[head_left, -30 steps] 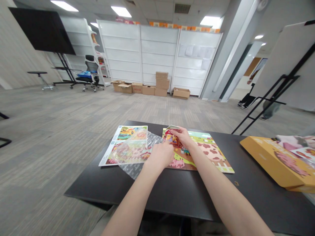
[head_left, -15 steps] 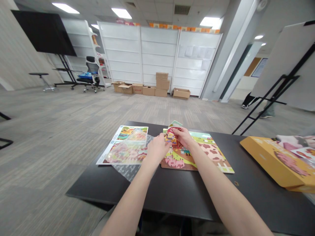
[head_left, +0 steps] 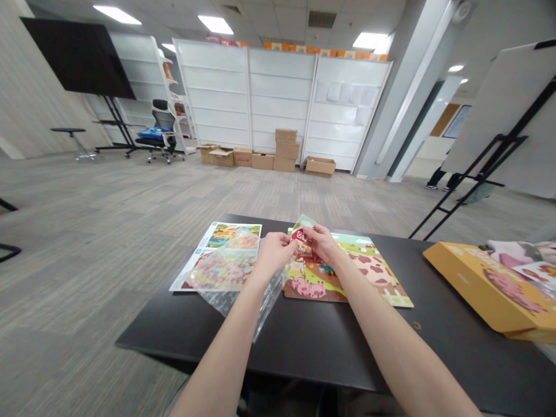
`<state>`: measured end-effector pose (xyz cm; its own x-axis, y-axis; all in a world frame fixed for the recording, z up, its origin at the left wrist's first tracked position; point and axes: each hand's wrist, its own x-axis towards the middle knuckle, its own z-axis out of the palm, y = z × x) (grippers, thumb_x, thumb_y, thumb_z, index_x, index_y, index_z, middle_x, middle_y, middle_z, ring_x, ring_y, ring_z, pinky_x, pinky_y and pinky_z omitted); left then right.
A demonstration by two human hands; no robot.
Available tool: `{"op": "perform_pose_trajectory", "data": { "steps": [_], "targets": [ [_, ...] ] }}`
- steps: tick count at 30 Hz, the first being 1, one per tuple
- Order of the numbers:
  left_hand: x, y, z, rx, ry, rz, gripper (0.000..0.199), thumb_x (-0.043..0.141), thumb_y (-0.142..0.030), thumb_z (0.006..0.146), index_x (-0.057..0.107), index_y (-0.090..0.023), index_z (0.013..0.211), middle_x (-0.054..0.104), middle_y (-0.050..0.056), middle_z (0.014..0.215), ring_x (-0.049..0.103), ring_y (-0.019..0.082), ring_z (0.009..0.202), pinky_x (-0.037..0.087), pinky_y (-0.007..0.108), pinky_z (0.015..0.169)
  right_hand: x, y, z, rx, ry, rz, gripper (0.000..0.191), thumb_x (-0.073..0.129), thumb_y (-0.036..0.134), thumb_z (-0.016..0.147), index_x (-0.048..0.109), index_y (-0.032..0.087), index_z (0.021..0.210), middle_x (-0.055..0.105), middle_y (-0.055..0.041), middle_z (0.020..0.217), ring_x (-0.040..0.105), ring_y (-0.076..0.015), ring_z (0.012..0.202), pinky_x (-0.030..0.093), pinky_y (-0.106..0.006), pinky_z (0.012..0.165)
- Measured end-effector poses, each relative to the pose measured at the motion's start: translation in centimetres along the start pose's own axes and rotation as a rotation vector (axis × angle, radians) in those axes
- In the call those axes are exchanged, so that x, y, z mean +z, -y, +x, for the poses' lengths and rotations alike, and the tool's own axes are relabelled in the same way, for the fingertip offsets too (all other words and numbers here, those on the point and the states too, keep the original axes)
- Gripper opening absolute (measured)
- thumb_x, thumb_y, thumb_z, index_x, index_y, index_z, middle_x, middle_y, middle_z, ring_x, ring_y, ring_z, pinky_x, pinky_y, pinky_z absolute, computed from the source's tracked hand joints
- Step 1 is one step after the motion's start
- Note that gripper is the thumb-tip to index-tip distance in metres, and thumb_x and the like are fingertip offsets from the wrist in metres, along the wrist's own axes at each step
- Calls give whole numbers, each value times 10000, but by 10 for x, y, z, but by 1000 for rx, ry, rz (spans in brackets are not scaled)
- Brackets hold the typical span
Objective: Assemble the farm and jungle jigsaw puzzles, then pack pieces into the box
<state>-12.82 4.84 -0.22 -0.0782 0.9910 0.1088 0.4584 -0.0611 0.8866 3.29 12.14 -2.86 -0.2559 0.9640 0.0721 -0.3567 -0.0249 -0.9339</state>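
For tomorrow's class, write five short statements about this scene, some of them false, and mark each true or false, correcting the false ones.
1. The right hand pinches a red puzzle piece above the farm puzzle. True.
2. The left hand lies flat on the black table. False: it is raised beside the right hand.
3. A yellow box lies on the table, right of the puzzle. True.
4. The clear plastic sheet covers the farm puzzle. False: it lies mostly over a printed picture sheet left of the puzzle.
5. Cardboard boxes stand on the floor before white shelves. True.
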Motion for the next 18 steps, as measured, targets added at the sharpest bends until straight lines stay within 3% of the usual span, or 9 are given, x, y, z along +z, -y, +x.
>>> {"op": "perform_pose_trajectory", "data": {
  "steps": [4, 9, 12, 15, 18],
  "targets": [
    [-9, -6, -4, 50, -44, 58, 223, 582, -325, 820, 693, -155, 724, 744, 67, 694, 661, 169, 625, 438, 246, 573, 2, 14, 0, -85, 8, -107, 404, 922, 486, 523, 682, 208, 692, 672, 22, 645, 579, -120, 576, 453, -255, 549],
    [-17, -15, -12, 93, -138, 208, 263, 566, -371, 828, 629, -177, 662, 687, 40, 636, 609, 161, 613, 389, 250, 566, 9, 36, -15, -327, 19, -561, 373, 846, 528, 649, 739, 193, 773, 701, -17, 683, 595, -157, 611, 453, -289, 583],
    [-22, -19, -16, 157, -26, 124, 265, 548, -370, 835, 591, -183, 654, 633, 4, 590, 568, 142, 573, 378, 244, 553, 12, 45, -36, -411, -30, -689, 333, 756, 521, 768, 730, 194, 820, 720, -36, 743, 612, -165, 636, 460, -290, 594],
    [-26, -22, -20, 245, 126, 72, 250, 555, -370, 839, 592, -181, 680, 611, -14, 591, 543, 128, 554, 377, 239, 546, 10, 50, -58, -363, -60, -694, 326, 700, 522, 812, 690, 197, 809, 704, -32, 695, 614, -168, 610, 461, -286, 577],
    [-26, -24, -24, 344, 218, 159, 228, 565, -355, 846, 606, -182, 703, 618, -14, 619, 544, 130, 577, 375, 242, 559, 5, 53, -77, -306, -141, -768, 313, 702, 506, 806, 650, 199, 768, 657, -13, 618, 562, -150, 532, 405, -267, 508]
  ]
}}
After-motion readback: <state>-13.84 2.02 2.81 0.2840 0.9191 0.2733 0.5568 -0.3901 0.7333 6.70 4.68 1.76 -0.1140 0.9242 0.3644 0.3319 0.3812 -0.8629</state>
